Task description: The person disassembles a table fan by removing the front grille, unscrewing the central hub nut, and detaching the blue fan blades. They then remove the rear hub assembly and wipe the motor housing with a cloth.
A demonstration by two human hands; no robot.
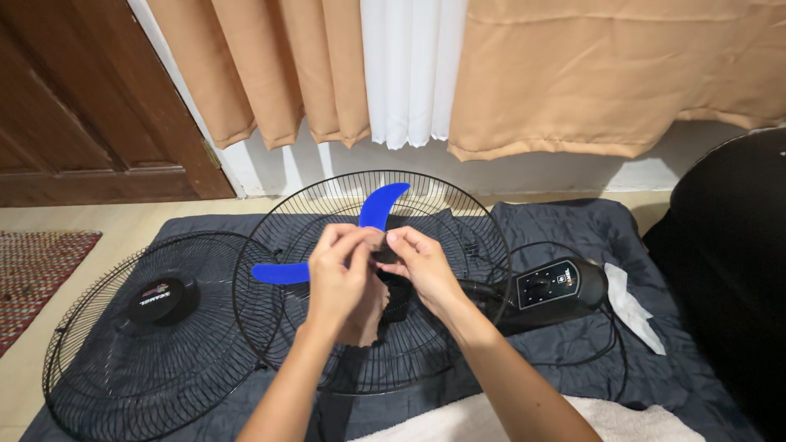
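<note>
A fan lies on its back on a dark cloth (pixel 557 221) on the floor. Its blue blade (pixel 378 206) sits inside the black rear wire guard (pixel 458 205). My left hand (pixel 340 270) and my right hand (pixel 417 266) meet over the blade's hub, fingertips pinched on a small dark part at the centre that the fingers mostly hide. The fan's black control housing (pixel 553 286) with buttons lies to the right of my right hand.
The detached front wire guard (pixel 139 344) lies on the left. A white crumpled tissue (pixel 634 307) lies at the right, a white towel (pixel 622 421) nearest me. A patterned rug (pixel 33 270), wooden door (pixel 74 98), tan curtains (pixel 573 74) and a black object (pixel 737 270) surround the spot.
</note>
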